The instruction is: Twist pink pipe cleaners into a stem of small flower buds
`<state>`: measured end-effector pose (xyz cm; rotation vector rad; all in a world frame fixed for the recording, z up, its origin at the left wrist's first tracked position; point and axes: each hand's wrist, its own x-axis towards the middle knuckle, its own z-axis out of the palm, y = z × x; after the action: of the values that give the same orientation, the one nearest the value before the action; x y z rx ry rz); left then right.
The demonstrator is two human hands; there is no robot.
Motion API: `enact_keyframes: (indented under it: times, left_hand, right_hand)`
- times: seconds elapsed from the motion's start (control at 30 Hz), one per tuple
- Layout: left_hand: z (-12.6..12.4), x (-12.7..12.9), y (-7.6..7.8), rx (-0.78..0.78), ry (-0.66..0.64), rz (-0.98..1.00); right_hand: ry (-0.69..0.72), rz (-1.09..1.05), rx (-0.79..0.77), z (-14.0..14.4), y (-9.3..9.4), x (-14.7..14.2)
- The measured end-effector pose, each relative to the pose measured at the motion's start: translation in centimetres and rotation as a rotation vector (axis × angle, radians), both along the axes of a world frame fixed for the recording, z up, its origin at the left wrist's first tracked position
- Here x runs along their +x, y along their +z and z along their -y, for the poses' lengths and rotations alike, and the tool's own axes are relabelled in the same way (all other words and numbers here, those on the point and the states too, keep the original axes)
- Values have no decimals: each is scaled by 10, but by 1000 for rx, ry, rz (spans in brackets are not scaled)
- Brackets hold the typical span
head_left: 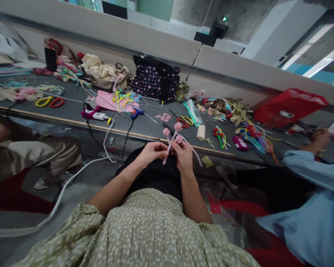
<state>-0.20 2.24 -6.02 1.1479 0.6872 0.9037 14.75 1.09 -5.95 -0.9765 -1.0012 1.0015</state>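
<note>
Between both hands, just off the table's front edge, is a pink pipe-cleaner flower sprig (169,147) with round pink heads on twisted stems. My left hand (155,153) pinches the stem low down from the left. My right hand (183,152) grips it from the right, close under one of the pink heads. A loose pink stem end trails down to the right past my right hand. Small pink pieces (164,117) and scissors with red and yellow handles (184,121) lie on the table beyond the hands.
A blue glue gun (137,113), a purple power strip (93,112) and cables lie to the left; a white cable hangs off the edge. A polka-dot bag (156,78) stands behind. Pipe cleaners (193,112) and a cream cylinder (200,132) are right. People sit on both sides.
</note>
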Motion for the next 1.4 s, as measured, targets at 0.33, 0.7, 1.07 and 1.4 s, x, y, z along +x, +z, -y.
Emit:
enact_keyframes:
  times: [0.33, 0.7, 1.07, 1.4]
  left_hand:
    - [4, 5, -6, 57, -48, -28]
    - [5, 4, -4, 374, 17, -259]
    - [4, 2, -7, 394, -20, -248]
    - [-5, 13, 9, 99, 212, 113]
  right_hand:
    - [-78, -39, -8, -4, 1, 9]
    - [-97, -27, 8, -5, -2, 9]
    - [-113, -18, 25, -4, 0, 9]
    - [-39, 69, 70, 4, 4, -4]
